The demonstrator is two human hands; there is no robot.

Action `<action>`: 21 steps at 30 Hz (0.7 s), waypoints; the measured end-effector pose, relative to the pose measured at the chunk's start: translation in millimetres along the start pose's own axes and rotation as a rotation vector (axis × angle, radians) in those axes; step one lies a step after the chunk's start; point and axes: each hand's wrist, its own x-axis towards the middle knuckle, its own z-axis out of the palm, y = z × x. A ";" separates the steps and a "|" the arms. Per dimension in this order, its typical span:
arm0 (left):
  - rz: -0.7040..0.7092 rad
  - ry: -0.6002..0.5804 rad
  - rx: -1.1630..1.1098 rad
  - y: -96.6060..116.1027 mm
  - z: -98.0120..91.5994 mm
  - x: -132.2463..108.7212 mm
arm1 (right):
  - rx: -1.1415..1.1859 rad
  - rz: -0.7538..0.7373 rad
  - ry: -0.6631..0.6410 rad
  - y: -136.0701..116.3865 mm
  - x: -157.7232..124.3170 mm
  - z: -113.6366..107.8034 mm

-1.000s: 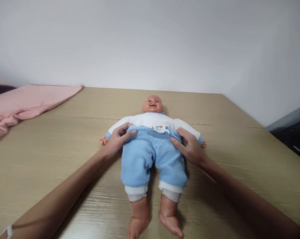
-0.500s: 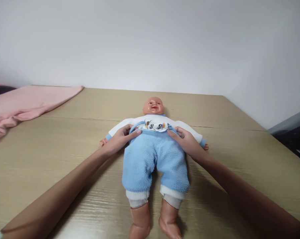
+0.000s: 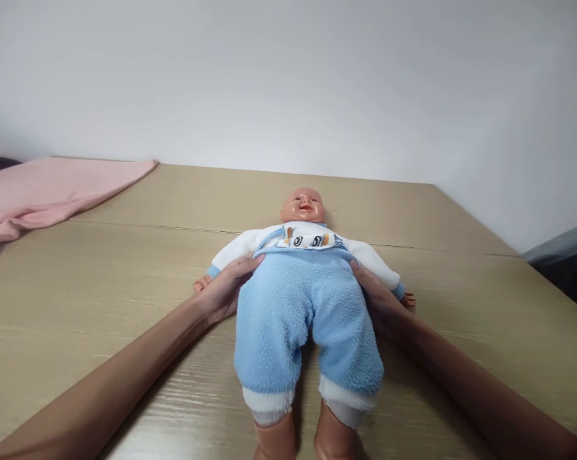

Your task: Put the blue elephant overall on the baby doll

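Note:
A baby doll (image 3: 303,206) lies on its back, head toward the wall, in a white top with a printed animal face and fluffy blue trousers (image 3: 273,313) with white cuffs. My left hand (image 3: 231,281) is at the left side of the waistband, thumb on its edge and the other fingers hidden beneath or behind the doll. At the right side of the waist is my right hand (image 3: 372,287), its thumb against the blue cloth and its fingers out of sight. The doll's arms spread outward beyond both hands.
The wooden table (image 3: 125,275) has a seam running across it behind the doll's shoulders. A pink cloth (image 3: 68,188) lies at the far left. Behind stands a pale wall, and a dark object (image 3: 569,265) is beyond the right edge.
Both hands have slid down around the doll's sides, and their fingers have gone out of sight. The doll appears slightly farther right and larger, with its legs nearer the bottom of the view.

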 end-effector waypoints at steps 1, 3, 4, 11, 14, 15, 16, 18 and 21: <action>0.016 -0.005 0.008 -1.7 1.0 0.7 | -0.010 0.008 -0.002 -0.5 -0.2 -0.1; 0.064 -0.035 0.049 -3.8 2.8 1.7 | -0.014 0.012 -0.003 -1.0 0.8 -0.8; 0.091 -0.061 0.077 -4.2 3.3 2.1 | -0.015 0.008 -0.003 -1.1 1.8 -1.4; 0.310 -0.141 0.665 11.8 -14.4 1.0 | -0.221 -0.127 -0.055 -13.8 4.4 -22.2; 0.348 -0.221 0.938 23.5 -32.6 0.0 | -0.455 -0.222 -0.223 -24.5 2.5 -38.8; 0.347 -0.270 0.986 26.2 -39.1 0.2 | -0.518 -0.261 -0.291 -27.1 2.0 -43.0; 0.340 -0.321 1.014 28.1 -45.3 0.8 | -0.564 -0.295 -0.347 -29.0 1.7 -46.1; 0.324 -0.413 1.023 29.2 -55.0 2.6 | -0.599 -0.323 -0.381 -30.3 1.3 -48.9; 0.296 -0.474 0.919 25.0 -58.2 4.6 | -0.511 -0.257 -0.324 -27.5 0.5 -44.8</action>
